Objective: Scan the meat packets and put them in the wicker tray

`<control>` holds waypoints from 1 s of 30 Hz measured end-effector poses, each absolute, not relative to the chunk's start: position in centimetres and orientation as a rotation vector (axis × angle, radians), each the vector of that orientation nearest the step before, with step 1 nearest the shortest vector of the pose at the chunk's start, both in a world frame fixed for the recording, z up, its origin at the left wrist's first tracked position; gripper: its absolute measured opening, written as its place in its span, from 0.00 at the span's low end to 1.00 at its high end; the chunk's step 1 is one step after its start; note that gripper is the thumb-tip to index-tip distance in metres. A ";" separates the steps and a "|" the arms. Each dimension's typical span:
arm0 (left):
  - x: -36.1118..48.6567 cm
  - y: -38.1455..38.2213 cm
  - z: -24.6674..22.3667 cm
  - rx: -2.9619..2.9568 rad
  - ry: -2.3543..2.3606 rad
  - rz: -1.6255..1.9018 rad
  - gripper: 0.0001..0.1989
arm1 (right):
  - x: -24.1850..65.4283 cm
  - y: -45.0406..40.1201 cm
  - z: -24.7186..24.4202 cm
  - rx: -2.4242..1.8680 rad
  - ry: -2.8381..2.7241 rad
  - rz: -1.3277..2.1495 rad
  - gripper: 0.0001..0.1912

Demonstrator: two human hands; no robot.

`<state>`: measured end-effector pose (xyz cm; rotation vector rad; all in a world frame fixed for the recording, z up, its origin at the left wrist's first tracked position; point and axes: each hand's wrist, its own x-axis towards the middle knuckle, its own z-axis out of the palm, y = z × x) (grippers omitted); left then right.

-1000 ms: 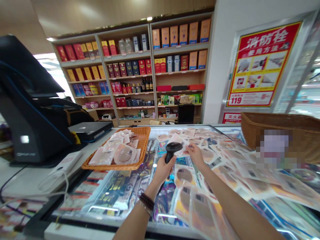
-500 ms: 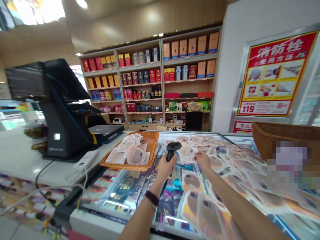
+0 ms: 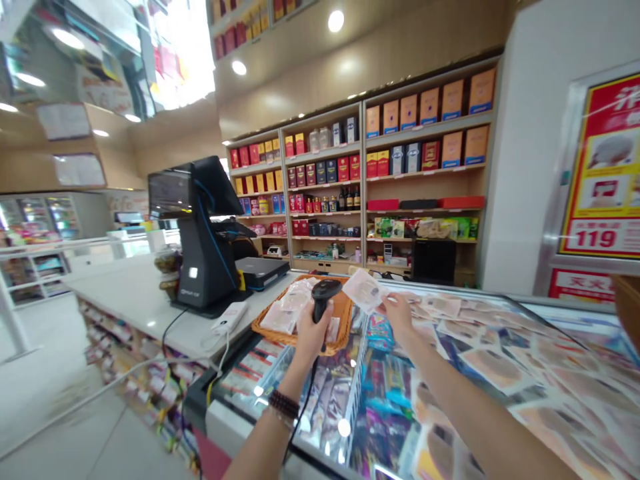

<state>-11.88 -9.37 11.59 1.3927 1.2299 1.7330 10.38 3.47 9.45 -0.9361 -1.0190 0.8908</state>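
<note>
My left hand [image 3: 311, 333] is closed around the handle of a black barcode scanner [image 3: 325, 289], with its cable trailing down past my wrist. Between the fingers of my right hand [image 3: 399, 315] is a pale, flat plastic packet [image 3: 363, 291], raised above the glass counter. The scanner head is a little left of this packet, apart from it. Behind and left of the scanner lies an orange wicker basket [image 3: 345, 327] holding several similar packets [image 3: 285, 308]. Many more flat packets [image 3: 493, 368] are spread over the glass on the right.
A black checkout terminal [image 3: 203, 247] and a dark flat device [image 3: 263, 272] stand on the white counter to the left. A white power strip [image 3: 230, 318] with a cable lies near its edge. Wares show through the glass top [image 3: 357, 373]. Stocked shelves [image 3: 363, 180] line the back wall.
My right hand has lifted the packet off the spread and brought it up near the basket. The scanner in my left hand now overlaps the basket. The view has turned left.
</note>
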 end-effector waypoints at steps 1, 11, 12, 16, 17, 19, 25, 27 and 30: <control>-12.9 -9.6 11.6 1.397 1.254 1.755 0.29 | 8.8 3.3 9.6 -0.924 -1.056 0.927 0.15; -19.1 -12.7 10.0 1.259 1.368 1.808 0.29 | 0.4 1.5 7.8 -1.107 -1.368 0.691 0.05; -19.3 -12.9 9.7 1.246 1.390 1.802 0.30 | 1.0 1.6 7.5 -1.131 -1.345 0.638 0.04; -19.7 -13.2 8.5 1.197 1.482 1.793 0.32 | 5.6 2.7 5.7 -1.230 -1.235 0.498 0.07; -19.5 -13.2 8.3 1.188 1.490 1.797 0.32 | 7.2 3.0 5.2 -1.255 -1.209 0.474 0.07; -18.8 -13.0 8.1 1.183 1.486 1.805 0.31 | 10.6 3.3 4.1 -1.305 -1.168 0.425 0.07; -14.0 -11.6 8.7 1.284 1.314 1.764 0.30 | 22.0 2.9 2.3 -1.528 -1.076 0.293 0.06; -11.7 -11.0 9.2 1.316 1.243 1.760 0.30 | 25.1 2.4 2.2 -1.598 -1.047 0.278 0.03; -8.1 -10.0 9.8 1.369 1.143 1.658 0.32 | 28.1 1.5 2.3 -1.612 -1.107 0.296 0.05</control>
